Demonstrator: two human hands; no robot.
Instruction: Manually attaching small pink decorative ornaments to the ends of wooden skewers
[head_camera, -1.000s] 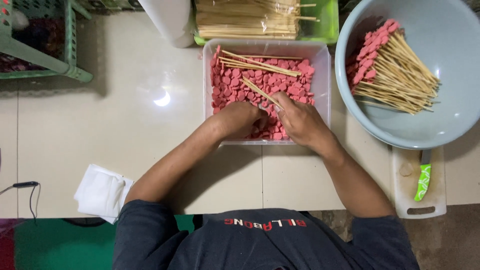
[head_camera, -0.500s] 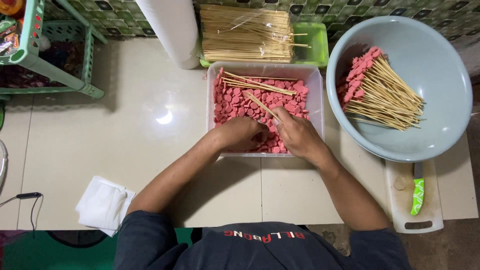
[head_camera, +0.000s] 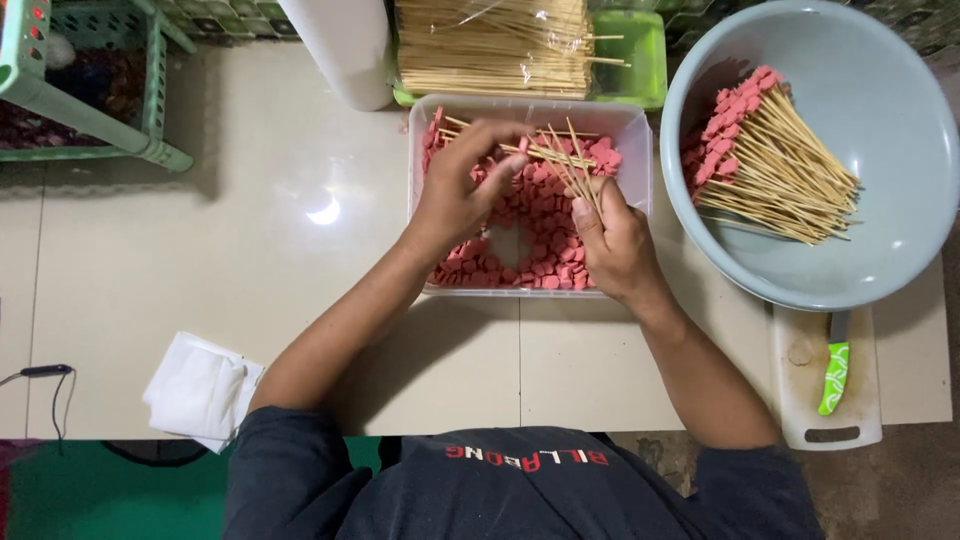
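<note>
Both hands have risen from the pink pieces (head_camera: 530, 225) in the clear tub (head_camera: 630, 130): right hand (head_camera: 612, 240) now grips bamboo skewers (head_camera: 570, 165), left hand (head_camera: 462, 185) pinches one, indicating threading.

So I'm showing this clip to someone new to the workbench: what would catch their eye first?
Probably the clear tub of pink slices at the centre, with the left hand and the right hand over it, the right one gripping a small bunch of bamboo skewers. Next, the grey basin at the right, holding a fan of loaded skewers. Behind the tub lies a wrapped bundle of bare sticks.
</note>
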